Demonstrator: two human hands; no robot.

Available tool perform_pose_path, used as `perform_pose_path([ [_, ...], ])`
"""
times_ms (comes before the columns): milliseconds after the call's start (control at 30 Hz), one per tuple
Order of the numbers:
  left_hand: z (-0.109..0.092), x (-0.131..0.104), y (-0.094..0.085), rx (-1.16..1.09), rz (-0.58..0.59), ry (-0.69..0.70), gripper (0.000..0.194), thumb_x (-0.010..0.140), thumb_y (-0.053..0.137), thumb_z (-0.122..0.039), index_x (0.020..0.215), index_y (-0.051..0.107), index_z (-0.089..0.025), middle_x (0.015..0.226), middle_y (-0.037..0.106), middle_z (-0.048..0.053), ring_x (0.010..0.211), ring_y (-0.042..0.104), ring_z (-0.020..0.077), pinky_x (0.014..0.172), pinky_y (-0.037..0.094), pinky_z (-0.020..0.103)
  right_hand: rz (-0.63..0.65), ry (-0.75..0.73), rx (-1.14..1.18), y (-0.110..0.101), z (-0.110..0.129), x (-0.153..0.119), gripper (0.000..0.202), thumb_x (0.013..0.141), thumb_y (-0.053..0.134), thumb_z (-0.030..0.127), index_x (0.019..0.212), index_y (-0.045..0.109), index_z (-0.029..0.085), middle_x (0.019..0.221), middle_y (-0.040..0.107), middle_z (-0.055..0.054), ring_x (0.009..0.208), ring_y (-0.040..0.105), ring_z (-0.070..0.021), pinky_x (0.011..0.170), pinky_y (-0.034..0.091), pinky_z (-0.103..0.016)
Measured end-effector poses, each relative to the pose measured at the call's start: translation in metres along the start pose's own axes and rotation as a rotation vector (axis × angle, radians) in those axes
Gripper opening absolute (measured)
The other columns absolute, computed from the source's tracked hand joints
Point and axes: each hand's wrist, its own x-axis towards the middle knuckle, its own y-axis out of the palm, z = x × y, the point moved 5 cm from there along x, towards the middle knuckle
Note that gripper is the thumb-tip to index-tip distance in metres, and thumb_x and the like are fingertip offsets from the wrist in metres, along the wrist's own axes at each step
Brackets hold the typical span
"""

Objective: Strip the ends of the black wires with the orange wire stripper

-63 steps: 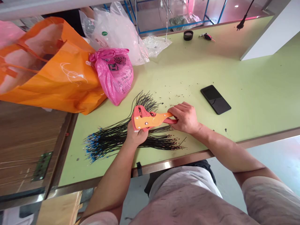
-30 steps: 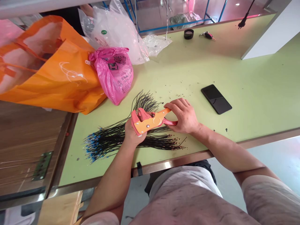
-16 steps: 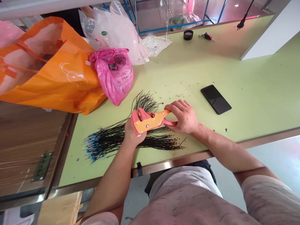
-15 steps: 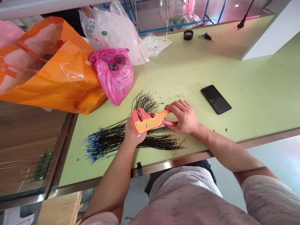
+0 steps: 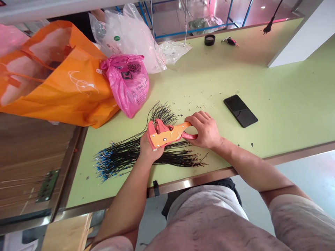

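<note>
Because the right hand (image 5: 205,129) carries the orange-and-red hand tool (image 5: 170,135) by its handles, the tool's head points across the person's body towards the left hand (image 5: 149,144). The right fingers curl round the handle ends; the handles stand spread, presumably because little squeeze is applied. The tool is above the black wires (image 5: 125,153), between the two hands.

The left hand sits directly behind and below the tool's head, which masks most of its fingers. Whether they grip the head, a wire or nothing cannot be told. The closeness suggests that the hand is there to steady or present something at the tool's mouth.

The black wires lie lengthwise on the desk (image 5: 274,101), blue-tipped ends gathered at the left and coppery ends at the right, an arrangement that appears to keep like ends together. A separate fan of wires (image 5: 163,113) is spread beyond the tool, apparently to keep it distinct from the main bundle.

Small scraps (image 5: 200,106) are scattered beyond the right hand. The phone (image 5: 240,110) lies flat to the right, and the pink bag (image 5: 129,83) rests against the orange bag (image 5: 78,83), both clear of the hands.
</note>
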Motion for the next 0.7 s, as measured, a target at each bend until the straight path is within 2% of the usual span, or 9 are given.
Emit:
perform_pose_path([
  [67,-0.004,0.0,0.001,0.028,-0.017,0.064,0.026,0.092,0.068,-0.048,0.081,0.071,-0.025,0.088,0.08,0.011,0.116,0.081,0.036,0.101,0.07,0.049,-0.01,-0.002,0.017,-0.001,0.001,0.001,0.05,0.106,0.062,0.066,0.122,0.071,0.019,0.105,0.074,-0.011,0.093,0.06,-0.0253,0.083,0.047,-0.04],
  [167,-0.01,-0.001,0.001,0.092,-0.023,0.171,0.031,0.083,0.078,-0.055,0.08,0.072,-0.024,0.086,0.079,0.013,0.118,0.08,0.0401,0.1,0.07,0.05,0.001,0.002,0.045,0.0,0.002,0.001,0.048,0.106,0.064,0.062,0.129,0.068,0.02,0.114,0.074,-0.013,0.101,0.061,-0.0278,0.089,0.048,-0.043],
  [300,-0.014,-0.001,0.002,0.167,0.059,0.244,0.044,0.073,0.082,-0.069,0.08,0.072,-0.026,0.081,0.078,0.012,0.111,0.081,0.0411,0.097,0.071,0.053,0.02,0.009,0.064,-0.001,0.002,0.001,0.047,0.105,0.066,0.06,0.131,0.068,0.02,0.116,0.074,-0.013,0.103,0.062,-0.0286,0.091,0.049,-0.045],
  [400,-0.015,-0.002,0.003,0.239,0.092,0.272,0.048,0.077,0.076,-0.074,0.081,0.071,-0.026,0.082,0.079,0.013,0.107,0.08,0.0404,0.097,0.069,0.055,0.033,0.016,0.067,-0.001,0.002,0.001,0.049,0.104,0.067,0.06,0.132,0.068,0.02,0.116,0.075,-0.013,0.103,0.063,-0.0286,0.091,0.05,-0.045],
  [533,-0.015,-0.002,0.001,0.287,0.054,0.294,0.047,0.085,0.071,-0.072,0.085,0.07,-0.025,0.085,0.081,0.016,0.107,0.079,0.0395,0.098,0.068,0.057,0.063,0.035,0.069,-0.001,0.002,0.002,0.049,0.103,0.067,0.06,0.133,0.068,0.021,0.117,0.075,-0.013,0.102,0.063,-0.0287,0.09,0.05,-0.045],
  [700,-0.014,-0.005,0.002,0.304,0.06,0.305,0.045,0.087,0.07,-0.072,0.087,0.07,-0.027,0.084,0.078,0.013,0.11,0.079,0.0388,0.098,0.068,0.055,0.03,0.025,0.066,-0.002,0.003,0.002,0.048,0.104,0.067,0.058,0.131,0.069,0.019,0.115,0.075,-0.013,0.1,0.062,-0.0282,0.088,0.05,-0.044],
])
